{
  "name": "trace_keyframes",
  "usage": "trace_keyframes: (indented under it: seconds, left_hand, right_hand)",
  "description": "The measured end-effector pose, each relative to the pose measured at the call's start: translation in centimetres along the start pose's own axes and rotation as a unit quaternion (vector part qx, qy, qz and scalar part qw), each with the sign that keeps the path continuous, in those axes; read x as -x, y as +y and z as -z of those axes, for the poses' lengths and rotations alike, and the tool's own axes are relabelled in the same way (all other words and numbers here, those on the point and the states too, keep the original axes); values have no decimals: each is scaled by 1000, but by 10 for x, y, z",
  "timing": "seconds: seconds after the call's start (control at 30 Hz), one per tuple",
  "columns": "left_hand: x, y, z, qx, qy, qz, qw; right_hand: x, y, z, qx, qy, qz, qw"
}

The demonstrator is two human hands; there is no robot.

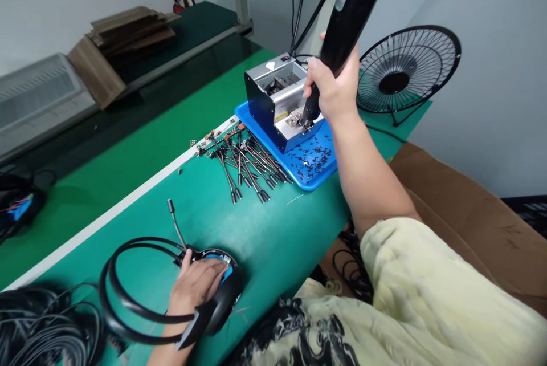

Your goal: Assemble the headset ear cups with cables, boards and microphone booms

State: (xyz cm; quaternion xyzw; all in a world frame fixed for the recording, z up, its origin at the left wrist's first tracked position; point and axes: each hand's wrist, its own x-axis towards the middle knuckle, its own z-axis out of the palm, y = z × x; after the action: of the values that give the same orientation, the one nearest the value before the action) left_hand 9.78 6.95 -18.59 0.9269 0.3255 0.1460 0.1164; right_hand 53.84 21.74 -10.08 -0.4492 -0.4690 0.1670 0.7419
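My right hand (pixel 335 84) is wrapped around a black electric screwdriver (pixel 352 9), tilted with its tip down at the front of a screw feeder (pixel 273 104). The feeder stands in a blue tray (pixel 310 186) scattered with small dark screws. Lower left, my left hand (pixel 199 283) grips the opened ear cup of a black headset (pixel 220 309), its fingers pressing over the blue inside. The headset's headband (pixel 113 286) loops around my left wrist, and its microphone boom (pixel 176 220) points up and away. Several loose microphone booms (pixel 248 163) lie piled beside the tray.
A black desk fan (pixel 395 81) stands behind my right hand. Coiled black cables (pixel 55 326) lie at the lower left of the green table (pixel 273 229). Cardboard (pixel 461 212) is at the right. Brown flat sheets (pixel 128 27) are stacked at the back left.
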Motion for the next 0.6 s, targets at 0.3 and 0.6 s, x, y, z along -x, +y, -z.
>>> trace_keyframes:
  seconds: [0.3,0.6]
  left_hand:
    - [0,0,-2,34,15,7,999]
    - [1,1,5,5,-33,26,999]
  right_hand:
    - [7,3,5,111,-17,-46,993]
    - [7,1,7,101,-21,-8,995]
